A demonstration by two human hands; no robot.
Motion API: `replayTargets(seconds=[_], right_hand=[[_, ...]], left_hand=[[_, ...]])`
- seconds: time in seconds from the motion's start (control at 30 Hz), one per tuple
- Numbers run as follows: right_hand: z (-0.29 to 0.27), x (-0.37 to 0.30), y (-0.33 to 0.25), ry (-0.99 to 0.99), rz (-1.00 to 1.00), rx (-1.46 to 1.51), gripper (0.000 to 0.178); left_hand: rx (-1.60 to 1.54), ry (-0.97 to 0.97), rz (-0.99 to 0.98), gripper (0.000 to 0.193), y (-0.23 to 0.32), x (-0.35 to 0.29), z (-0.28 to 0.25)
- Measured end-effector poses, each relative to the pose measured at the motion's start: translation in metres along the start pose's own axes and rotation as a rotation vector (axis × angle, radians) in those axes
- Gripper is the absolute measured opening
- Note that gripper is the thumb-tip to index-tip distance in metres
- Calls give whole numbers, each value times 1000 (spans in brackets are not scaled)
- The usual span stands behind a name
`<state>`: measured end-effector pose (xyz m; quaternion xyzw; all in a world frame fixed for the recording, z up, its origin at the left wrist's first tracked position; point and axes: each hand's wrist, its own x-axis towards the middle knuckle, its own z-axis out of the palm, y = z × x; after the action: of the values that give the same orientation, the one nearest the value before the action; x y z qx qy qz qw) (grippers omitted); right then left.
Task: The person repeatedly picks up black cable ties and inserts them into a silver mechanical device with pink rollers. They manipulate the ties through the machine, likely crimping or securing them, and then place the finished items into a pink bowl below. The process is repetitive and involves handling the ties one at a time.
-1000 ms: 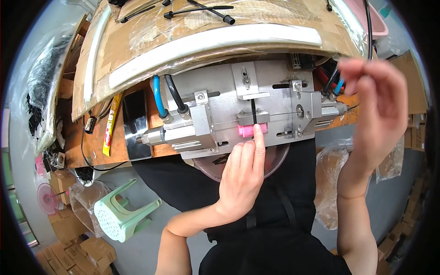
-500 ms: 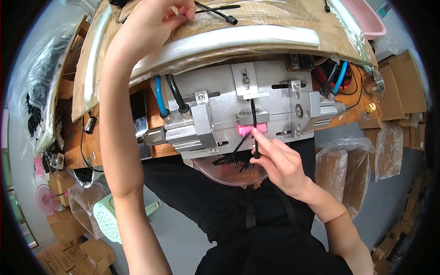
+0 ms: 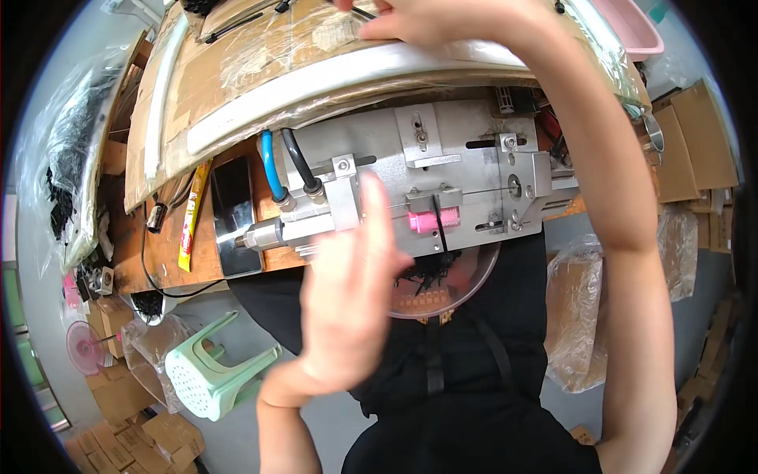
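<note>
My left hand [image 3: 347,292] is smeared by motion in front of the machine's left cylinder. Its index finger points up, the thumb stands apart, and nothing shows in it. My right hand [image 3: 434,20] reaches over the cardboard at the top edge, thumb and fingertips either side of a thin black rod [image 3: 363,13]. Whether they grip it I cannot tell. On the grey metal machine [image 3: 395,186], a black rod [image 3: 438,225] lies across a pink block [image 3: 422,221], untouched. Below the plate, a clear round bowl [image 3: 474,292] holds black pieces.
Cardboard [image 3: 292,47] with a white padded strip [image 3: 276,103] lies behind the machine; more black rods [image 3: 233,26] rest on it. A phone [image 3: 234,205] and yellow packet [image 3: 192,221] lie left. A green stool [image 3: 201,375] stands on the floor. Hoses [image 3: 272,166] rise from the left cylinder.
My left hand has come down from the cardboard to the machine's front. My right hand has let go of the rod at the pink block and moved up over the cardboard.
</note>
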<state>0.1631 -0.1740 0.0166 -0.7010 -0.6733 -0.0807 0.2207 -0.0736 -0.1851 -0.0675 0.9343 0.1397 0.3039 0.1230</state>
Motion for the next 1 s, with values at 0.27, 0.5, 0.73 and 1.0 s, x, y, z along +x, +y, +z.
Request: replayTargets(seconds=[0.27, 0.5, 0.73, 1.0], right_hand=[[-34, -33, -26, 279, 186, 409, 29], [-16, -133, -43, 432, 291, 673, 18], [50, -219, -84, 255, 247, 493, 56], [81, -212, -87, 100, 257, 480, 73]], left_hand=[[89, -280, -111, 75, 42, -35, 52], [216, -263, -65, 70, 42, -27, 57], [28, -291, -139, 69, 49, -28, 29], [-154, -223, -238, 78, 42, -42, 11]])
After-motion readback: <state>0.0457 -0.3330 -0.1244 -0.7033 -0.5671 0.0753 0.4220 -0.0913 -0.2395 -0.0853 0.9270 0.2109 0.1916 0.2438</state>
